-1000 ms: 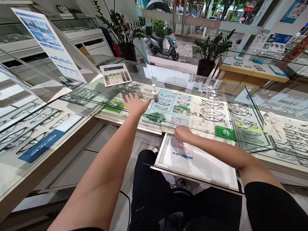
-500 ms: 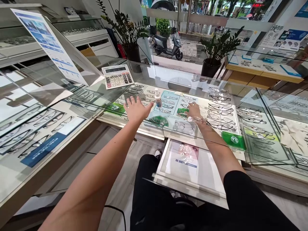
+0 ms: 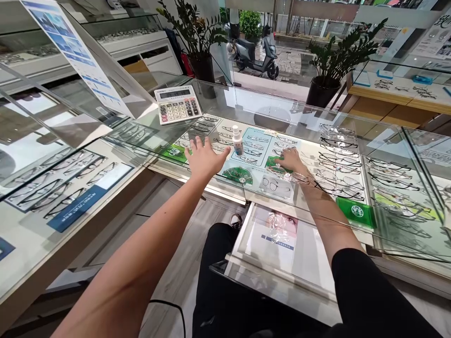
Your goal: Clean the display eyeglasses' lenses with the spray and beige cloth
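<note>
My left hand (image 3: 206, 159) is spread over the glass counter top (image 3: 225, 101), fingers apart and holding nothing. Just right of its thumb stands a small white spray bottle (image 3: 237, 141) with a printed label. My right hand (image 3: 291, 160) rests on or just above the glass farther right, with its fingers loosely apart and nothing visible in them. A pair of eyeglasses (image 3: 287, 175) lies by my right wrist, partly covered by the forearm. Under the glass, rows of eyeglass frames (image 3: 340, 162) lie on display boards.
A calculator (image 3: 179, 104) sits at the back left, beside a tilted printed sign (image 3: 75, 56). Below the counter an open drawer (image 3: 282, 253) holds printed sheets. Potted plants (image 3: 324, 89) stand behind the counter. Another glass case (image 3: 70, 188) with eyeglasses is at left.
The view has tilted down slightly and shifted left, so things appear a little farther right. Both hands keep nearly the same pose; nothing was taken or let go.
</note>
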`<action>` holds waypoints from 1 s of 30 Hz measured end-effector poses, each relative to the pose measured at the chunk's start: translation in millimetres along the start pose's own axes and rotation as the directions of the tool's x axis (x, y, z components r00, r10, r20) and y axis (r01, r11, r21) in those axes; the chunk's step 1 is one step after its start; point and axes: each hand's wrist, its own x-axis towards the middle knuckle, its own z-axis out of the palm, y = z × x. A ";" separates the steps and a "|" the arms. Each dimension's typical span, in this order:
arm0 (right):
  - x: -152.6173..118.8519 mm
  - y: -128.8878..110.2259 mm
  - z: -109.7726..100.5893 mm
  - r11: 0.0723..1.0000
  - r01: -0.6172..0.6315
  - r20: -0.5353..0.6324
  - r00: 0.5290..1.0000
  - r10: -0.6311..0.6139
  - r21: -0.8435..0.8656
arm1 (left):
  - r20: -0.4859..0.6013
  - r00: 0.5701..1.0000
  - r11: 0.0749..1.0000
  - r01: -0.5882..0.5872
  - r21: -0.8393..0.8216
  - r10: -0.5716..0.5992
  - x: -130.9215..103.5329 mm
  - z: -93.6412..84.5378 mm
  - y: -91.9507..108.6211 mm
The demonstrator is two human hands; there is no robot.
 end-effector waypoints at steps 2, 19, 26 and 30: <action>1.1 2.1 0.4 1.000 0.007 -0.006 1.000 -0.006 0.007 | -0.004 1.000 1.000 0.000 -0.001 0.000 0.2 0.1 -0.2; -28.8 -3.5 -8.8 0.967 0.198 -0.080 0.974 -0.213 -0.162 | -0.006 1.000 1.000 0.000 -0.006 0.000 0.0 0.5 0.1; -31.3 -12.8 7.3 0.945 0.154 -0.055 0.983 -0.177 -0.290 | -0.024 1.000 1.000 0.002 -0.027 -0.002 -0.1 1.2 0.3; -29.7 -19.0 12.0 0.928 0.114 -0.062 0.988 -0.145 -0.354 | -0.019 1.000 1.000 0.000 -0.018 -0.001 -0.8 0.7 1.0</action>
